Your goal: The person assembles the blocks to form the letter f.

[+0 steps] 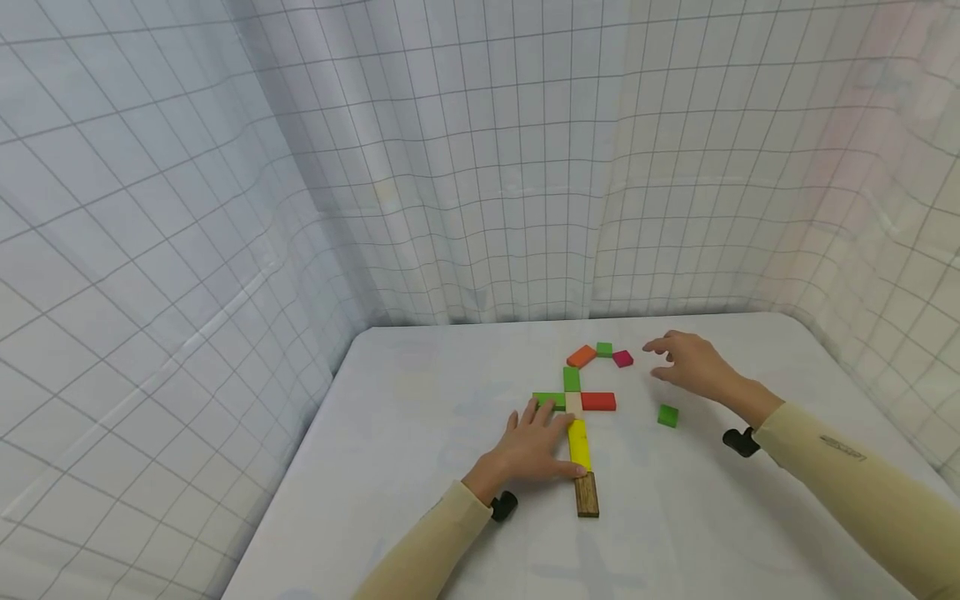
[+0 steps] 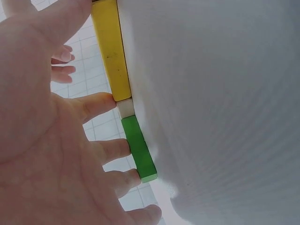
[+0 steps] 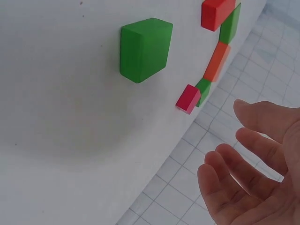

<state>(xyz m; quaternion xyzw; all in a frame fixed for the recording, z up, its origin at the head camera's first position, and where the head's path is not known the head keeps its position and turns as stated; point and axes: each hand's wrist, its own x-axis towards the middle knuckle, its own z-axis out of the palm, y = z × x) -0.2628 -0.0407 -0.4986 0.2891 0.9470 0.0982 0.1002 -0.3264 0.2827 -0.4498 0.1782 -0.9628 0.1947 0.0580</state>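
Observation:
My left hand (image 1: pixel 528 450) lies spread over a row of flat blocks, fingers mostly straight. Its thumb touches where the yellow block (image 1: pixel 579 446) meets the brown wooden block (image 1: pixel 587 497). In the left wrist view the fingertips rest along the yellow block (image 2: pixel 111 51), the beige block (image 2: pixel 125 108) and the long green block (image 2: pixel 139 149). My right hand (image 1: pixel 693 367) hovers with loosely bent fingers and holds nothing. It is nearest to the magenta block (image 1: pixel 622 358), right of it. A loose green block (image 1: pixel 668 416) sits below that hand, apart from the others.
A red block (image 1: pixel 598 402) joins the beige one on the right. Beyond it, a green block (image 1: pixel 572 379), an orange block (image 1: pixel 581 357) and a small green block (image 1: pixel 604 349) curve towards the magenta one. Gridded white curtains (image 1: pixel 480 167) surround the white table (image 1: pixel 405 417).

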